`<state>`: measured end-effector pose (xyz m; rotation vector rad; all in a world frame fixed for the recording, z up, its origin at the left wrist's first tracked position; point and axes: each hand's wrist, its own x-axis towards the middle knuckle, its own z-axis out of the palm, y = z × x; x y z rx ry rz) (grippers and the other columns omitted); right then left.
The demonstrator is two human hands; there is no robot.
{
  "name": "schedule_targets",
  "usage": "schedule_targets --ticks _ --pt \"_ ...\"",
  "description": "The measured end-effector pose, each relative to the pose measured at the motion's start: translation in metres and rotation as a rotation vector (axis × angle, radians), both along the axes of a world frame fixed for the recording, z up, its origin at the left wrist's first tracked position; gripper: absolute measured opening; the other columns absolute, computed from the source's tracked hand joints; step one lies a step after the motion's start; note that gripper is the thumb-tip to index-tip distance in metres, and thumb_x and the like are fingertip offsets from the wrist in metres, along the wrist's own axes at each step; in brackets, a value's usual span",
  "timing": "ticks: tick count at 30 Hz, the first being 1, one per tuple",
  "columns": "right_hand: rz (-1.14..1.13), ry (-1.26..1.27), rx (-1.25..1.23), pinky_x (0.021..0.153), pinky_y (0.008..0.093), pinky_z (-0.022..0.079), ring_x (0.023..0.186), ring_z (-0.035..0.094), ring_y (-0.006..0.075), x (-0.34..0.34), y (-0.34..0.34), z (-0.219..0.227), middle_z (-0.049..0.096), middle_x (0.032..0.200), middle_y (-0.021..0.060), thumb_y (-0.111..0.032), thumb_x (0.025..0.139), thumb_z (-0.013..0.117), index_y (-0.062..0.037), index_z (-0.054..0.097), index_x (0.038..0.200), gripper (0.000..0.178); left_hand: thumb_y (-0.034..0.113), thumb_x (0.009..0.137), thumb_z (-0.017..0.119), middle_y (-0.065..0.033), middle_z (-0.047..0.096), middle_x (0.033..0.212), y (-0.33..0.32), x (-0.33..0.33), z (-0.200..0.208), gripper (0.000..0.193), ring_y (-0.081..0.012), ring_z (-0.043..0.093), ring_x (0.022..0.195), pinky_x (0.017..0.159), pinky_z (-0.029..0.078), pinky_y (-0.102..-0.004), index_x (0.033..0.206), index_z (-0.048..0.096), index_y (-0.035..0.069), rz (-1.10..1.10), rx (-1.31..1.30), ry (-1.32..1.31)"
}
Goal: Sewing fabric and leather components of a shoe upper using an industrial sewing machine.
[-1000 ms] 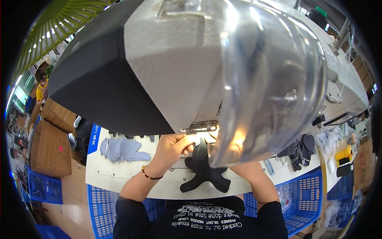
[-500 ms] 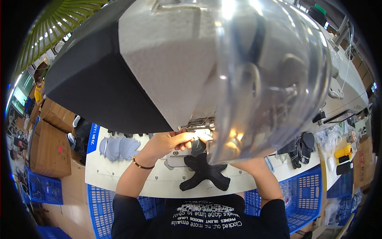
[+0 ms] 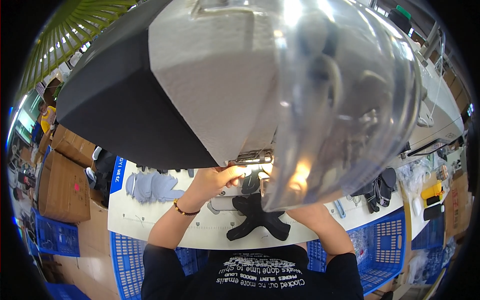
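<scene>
Near the front edge of the desk [image 3: 207, 237], the black cloth [image 3: 260, 220] lies splayed like an X, its far end seeming to run up under the sewing machine [image 3: 210, 90]. From my remote seat I'd call this step lining it up, can't swear to it. Left hand [image 3: 212, 182] is curled, thumb against fingers; too bright there to tell if it's got any cloth. Right hand [image 3: 304, 212] is mostly behind the clear shield [image 3: 345, 125], so no clue on its grip. Next move, I reckon, calls for slow guiding, fingertips well clear.
</scene>
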<state>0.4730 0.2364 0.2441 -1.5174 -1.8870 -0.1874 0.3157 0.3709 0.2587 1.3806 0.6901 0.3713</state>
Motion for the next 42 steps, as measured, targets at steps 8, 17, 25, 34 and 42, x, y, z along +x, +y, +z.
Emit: schedule_targets --ticks 8,17,25,34,42 --pt "-0.102 0.183 0.116 0.066 0.0335 0.042 0.076 0.053 0.0257 0.001 0.008 -0.005 0.056 0.078 0.0094 -0.002 0.062 0.056 -0.0042 0.057 0.078 0.016 0.013 0.078 0.051 -0.003 0.055 0.063 0.004 0.003 0.0 0.014 -0.0097 0.049 0.054 0.049 0.038 -0.0219 0.072 0.057 0.003 0.031 0.135 0.023" --pt "-0.063 0.272 0.197 0.054 0.0284 0.044 0.059 0.057 0.0225 0.006 0.012 0.028 0.06 0.066 0.007 -0.009 0.059 0.063 -0.006 0.061 0.071 0.013 0.0 0.079 0.046 -0.0034 0.052 0.066 0.007 0.008 -0.004 0.01 -0.0069 0.047 0.055 0.046 0.037 -0.0183 0.077 0.055 -0.001 0.145 -0.072 -0.132" --pt "0.005 0.299 -0.059 0.053 0.0293 0.043 0.057 0.055 0.0251 0.015 0.011 0.029 0.058 0.063 0.0088 -0.014 0.061 0.062 -0.0056 0.06 0.069 0.012 0.004 0.079 0.047 -0.0073 0.054 0.081 -0.001 0.003 -0.031 0.014 -0.0117 0.052 0.064 0.049 0.043 -0.0219 0.093 0.049 0.001 0.111 0.186 -0.314" --pt "-0.045 0.317 -0.022 0.052 0.0305 0.042 0.056 0.054 0.0261 0.006 0.002 0.037 0.056 0.062 0.0092 -0.016 0.062 0.061 -0.0056 0.059 0.068 0.012 0.007 0.082 0.046 -0.0061 0.054 0.067 -0.012 0.01 -0.022 0.008 -0.0104 0.051 0.052 0.043 0.041 -0.0183 0.086 0.051 0.002 0.216 -0.151 -0.452" --pt "-0.152 -0.178 0.367 0.046 0.0338 0.038 0.051 0.05 0.0275 0.004 0.021 0.014 0.051 0.054 0.0083 -0.016 0.06 0.059 -0.005 0.055 0.061 0.011 0.008 0.082 0.046 -0.0053 0.054 0.064 -0.007 0.011 -0.027 0.008 -0.0103 0.051 0.051 0.043 0.041 -0.0181 0.084 0.052 0.002 0.176 -0.07 -0.478"
